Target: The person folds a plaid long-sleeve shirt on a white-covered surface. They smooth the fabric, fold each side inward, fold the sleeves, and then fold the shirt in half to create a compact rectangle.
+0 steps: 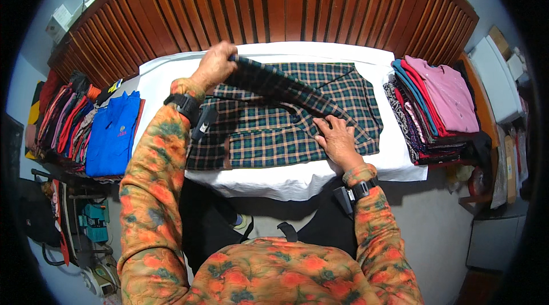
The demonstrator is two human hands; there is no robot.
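A green, navy and tan plaid shirt [263, 147] lies partly folded in front of me. My left hand [217, 64] is closed on the end of one of its sleeves [269, 76], raised above the far left part of the shirt. From there the sleeve slants down to the right across the body of the shirt. My right hand [339, 139] rests on the right part of the shirt, fingers spread, beside the lower end of the sleeve. What lies under the raised sleeve is partly hidden.
A white cloth [280, 186] is spread beneath the shirt. Folded clothes stand at both sides, with a blue garment [112, 133] on the left and a pink one [441, 93] on the right. A slatted wooden headboard [295, 2] rises behind.
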